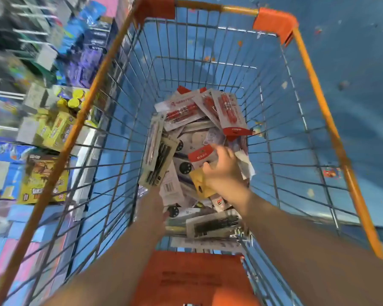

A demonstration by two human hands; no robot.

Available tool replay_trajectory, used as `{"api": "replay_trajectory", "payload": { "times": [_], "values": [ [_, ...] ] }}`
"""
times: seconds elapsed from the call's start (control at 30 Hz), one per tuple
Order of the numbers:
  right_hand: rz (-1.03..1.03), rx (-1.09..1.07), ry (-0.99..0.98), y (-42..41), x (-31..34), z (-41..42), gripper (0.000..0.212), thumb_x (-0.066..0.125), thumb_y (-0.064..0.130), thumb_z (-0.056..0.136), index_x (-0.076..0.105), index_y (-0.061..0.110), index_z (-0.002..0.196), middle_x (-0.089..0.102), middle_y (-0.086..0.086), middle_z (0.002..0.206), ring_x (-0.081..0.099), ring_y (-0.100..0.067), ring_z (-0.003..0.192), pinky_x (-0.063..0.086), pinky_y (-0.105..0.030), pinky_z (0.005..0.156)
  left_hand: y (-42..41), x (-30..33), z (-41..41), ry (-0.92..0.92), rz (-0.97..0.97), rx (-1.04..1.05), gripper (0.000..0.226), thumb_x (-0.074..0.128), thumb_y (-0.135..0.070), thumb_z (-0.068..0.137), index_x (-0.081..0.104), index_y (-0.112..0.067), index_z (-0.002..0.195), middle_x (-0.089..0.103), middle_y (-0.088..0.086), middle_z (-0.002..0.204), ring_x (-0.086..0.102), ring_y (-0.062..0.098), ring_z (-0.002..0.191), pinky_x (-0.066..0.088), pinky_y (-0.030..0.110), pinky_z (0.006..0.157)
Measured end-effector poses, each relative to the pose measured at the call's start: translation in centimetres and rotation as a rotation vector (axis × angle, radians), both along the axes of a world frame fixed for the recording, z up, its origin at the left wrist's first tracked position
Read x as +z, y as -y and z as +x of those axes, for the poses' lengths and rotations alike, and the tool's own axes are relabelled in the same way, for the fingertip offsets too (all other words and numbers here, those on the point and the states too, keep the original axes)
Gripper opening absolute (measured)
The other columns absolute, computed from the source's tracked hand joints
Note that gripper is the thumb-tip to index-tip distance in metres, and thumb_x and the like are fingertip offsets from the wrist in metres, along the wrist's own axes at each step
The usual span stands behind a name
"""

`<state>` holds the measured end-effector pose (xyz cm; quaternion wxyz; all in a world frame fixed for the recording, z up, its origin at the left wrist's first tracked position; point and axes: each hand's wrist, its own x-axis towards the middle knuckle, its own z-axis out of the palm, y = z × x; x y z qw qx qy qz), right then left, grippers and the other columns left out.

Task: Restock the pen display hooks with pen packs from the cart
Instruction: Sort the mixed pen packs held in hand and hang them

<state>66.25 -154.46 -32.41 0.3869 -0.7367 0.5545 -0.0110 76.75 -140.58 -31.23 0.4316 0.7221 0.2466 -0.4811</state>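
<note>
Wire shopping cart (318,89) with orange rim and orange corner caps stood on a blue floor (352,51), viewed from above. Loose heap of carded pen packs (192,133) lay on the cart bottom: red-and-white packs at the far end, black-pen packs along the left side and near end. Both arms reached down into the basket. Right hand (224,171) sat over the middle of the heap, fingers curled, pinching a white pack with a red header (199,156); a yellow card (199,184) lay just under the wrist. Left hand (156,208) lay low on the near-left of the heap; motion blur, finger state could not be told. Blurred shelves of boxed goods (42,173) stood to the cart's left.
</note>
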Motion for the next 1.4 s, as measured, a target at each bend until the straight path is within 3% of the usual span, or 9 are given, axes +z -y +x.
{"api": "replay_trajectory", "payload": {
  "times": [0.23,0.4,0.47,0.63,0.7,0.87,0.97,1.17,1.4],
  "values": [
    [-0.100,0.351,-0.312,3.4,-7.9,1.6,0.098,0.073,0.038,0.090,0.012,0.012,0.162,0.006,-0.019,0.168,0.000,-0.040,0.157,0.005,-0.052,0.128,-0.1,-6.4,0.3,-0.009,-0.005,0.009,0.023,0.050,-0.040,0.106,0.066,-0.027,0.098,0.068,-0.004,0.103,0.059,0.014,0.096,0.046,0.041,0.095],
    [-0.072,0.372,-0.414,2.9,-8.4,2.3,0.105,0.077,0.053,0.082,0.015,0.015,0.158,0.014,-0.025,0.161,0.006,-0.048,0.153,0.016,-0.058,0.125,0.3,-8.8,-0.1,0.044,0.043,0.022,0.031,0.058,-0.046,0.100,0.074,-0.020,0.105,0.079,0.001,0.101,0.072,0.023,0.099,0.056,0.039,0.081],
    [0.097,0.280,-0.371,2.7,-7.8,2.3,0.105,0.086,0.057,0.071,0.027,0.019,0.149,0.037,-0.017,0.150,0.031,-0.043,0.146,0.033,-0.055,0.118,0.6,-9.0,-0.5,0.046,0.055,0.073,0.032,0.060,-0.047,0.100,0.071,-0.017,0.109,0.077,0.004,0.103,0.072,0.022,0.093,0.052,0.032,0.068],
    [0.262,0.392,-0.436,0.3,-7.9,1.9,0.045,0.066,0.030,0.092,0.043,0.021,0.130,0.063,-0.009,0.116,0.063,-0.035,0.112,0.052,-0.045,0.099,1.1,-8.4,-1.4,-0.034,0.089,0.009,0.037,0.058,-0.049,0.101,0.058,-0.020,0.124,0.058,-0.002,0.098,0.056,0.018,0.080,0.054,0.035,0.072],
    [0.382,0.331,-0.358,-0.6,-7.9,2.8,0.052,0.067,0.039,0.088,0.043,0.024,0.131,0.067,-0.007,0.110,0.067,-0.030,0.098,0.058,-0.046,0.090,0.9,-8.9,-1.6,-0.084,0.057,0.004,0.046,0.060,-0.052,0.100,0.064,-0.015,0.127,0.067,0.005,0.102,0.062,0.020,0.081,0.058,0.038,0.075],
    [0.546,0.101,-0.214,-1.1,-6.8,3.8,0.078,0.058,0.059,0.097,0.029,0.022,0.159,0.049,-0.010,0.148,0.050,-0.033,0.131,0.041,-0.032,0.099,0.6,-9.4,-2.2,-0.063,0.063,0.011,0.052,0.064,-0.058,0.095,0.067,-0.011,0.116,0.075,0.013,0.105,0.072,0.031,0.091,0.062,0.051,0.087],
    [0.451,0.189,-0.289,-1.8,-6.7,4.2,0.098,0.079,0.066,0.076,0.035,0.017,0.148,0.056,-0.007,0.130,0.057,-0.030,0.113,0.048,-0.036,0.086,0.7,-9.4,-2.0,-0.114,0.053,0.065,0.042,0.068,-0.050,0.096,0.068,-0.008,0.101,0.075,0.015,0.086,0.071,0.030,0.075,0.062,0.045,0.076],
    [0.737,-0.112,-0.028,-2.5,-7.8,3.6,0.122,0.098,0.038,0.062,0.027,0.018,0.159,0.057,-0.009,0.144,0.057,-0.029,0.130,0.048,-0.047,0.110,-0.3,-8.7,-1.6,-0.242,-0.050,0.113,0.042,0.055,-0.045,0.105,0.067,-0.008,0.088,0.070,0.012,0.064,0.064,0.025,0.053,0.052,0.028,0.047],
    [0.664,-0.190,0.180,-4.2,-2.0,-0.3,0.051,0.090,0.023,0.078,0.061,0.013,0.119,0.072,0.000,0.105,0.068,-0.010,0.086,0.054,-0.012,0.063,-0.9,-3.3,-2.0,-0.201,-0.137,0.056,0.034,0.063,-0.034,0.102,0.071,-0.002,0.112,0.074,0.014,0.078,0.068,0.028,0.063,0.057,0.033,0.053]
  ]
}}
